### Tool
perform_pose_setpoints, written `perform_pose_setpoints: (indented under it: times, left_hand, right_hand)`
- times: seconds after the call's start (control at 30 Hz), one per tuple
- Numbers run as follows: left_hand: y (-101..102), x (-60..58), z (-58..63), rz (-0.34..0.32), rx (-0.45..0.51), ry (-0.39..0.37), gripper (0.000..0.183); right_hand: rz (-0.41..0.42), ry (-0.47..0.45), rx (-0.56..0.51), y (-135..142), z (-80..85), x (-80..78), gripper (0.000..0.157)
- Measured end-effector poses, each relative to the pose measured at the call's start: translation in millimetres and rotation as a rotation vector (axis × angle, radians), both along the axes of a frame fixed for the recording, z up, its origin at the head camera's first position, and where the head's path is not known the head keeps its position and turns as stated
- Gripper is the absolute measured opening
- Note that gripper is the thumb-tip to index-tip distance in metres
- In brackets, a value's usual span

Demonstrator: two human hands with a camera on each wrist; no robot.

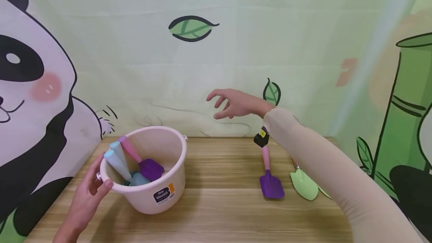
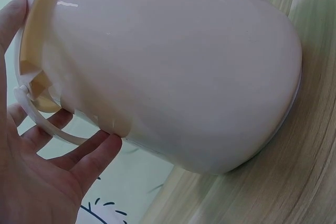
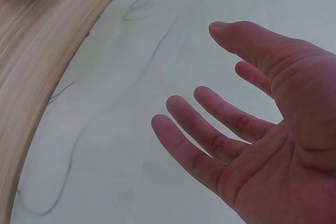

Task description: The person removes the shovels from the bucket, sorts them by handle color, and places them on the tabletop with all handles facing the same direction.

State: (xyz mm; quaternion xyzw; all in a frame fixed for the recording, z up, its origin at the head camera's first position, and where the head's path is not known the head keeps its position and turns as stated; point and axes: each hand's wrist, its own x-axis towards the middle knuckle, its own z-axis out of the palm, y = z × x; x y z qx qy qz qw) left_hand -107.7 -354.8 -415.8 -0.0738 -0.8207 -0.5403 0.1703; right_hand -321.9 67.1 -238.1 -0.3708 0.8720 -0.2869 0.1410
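Observation:
A pale pink plastic bucket stands on the left of the wooden table. My left hand holds its rim, the thumb over the edge and the fingers against the outer wall near the side handle. Inside lean a toy shovel with a purple blade and pink grip, and two light blue handles with a blue-grey blade below. My right hand hovers in the air right of the bucket, fingers loosely bent and apart, with nothing in them.
Another purple shovel with a pink handle lies on the table at the right. Beside it is a light green trowel, with another green edge partly hidden by my right sleeve. A printed cloth hangs behind the table.

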Motion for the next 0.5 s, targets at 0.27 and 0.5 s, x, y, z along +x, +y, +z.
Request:
perform_pose_setpoints:
  times: [0.27,0.5]
  left_hand:
    - [-1.3,-0.5,2.4,0.038,-0.048,-0.034,0.073]
    - [-1.8,-0.1,1.1,0.016,-0.020,-0.021,0.073]
  right_hand:
    - [0.025,0.001,0.008,-15.5,16.4,2.0,0.061]
    - [0.060,0.008,0.018,-34.8,25.1,7.4,0.062]
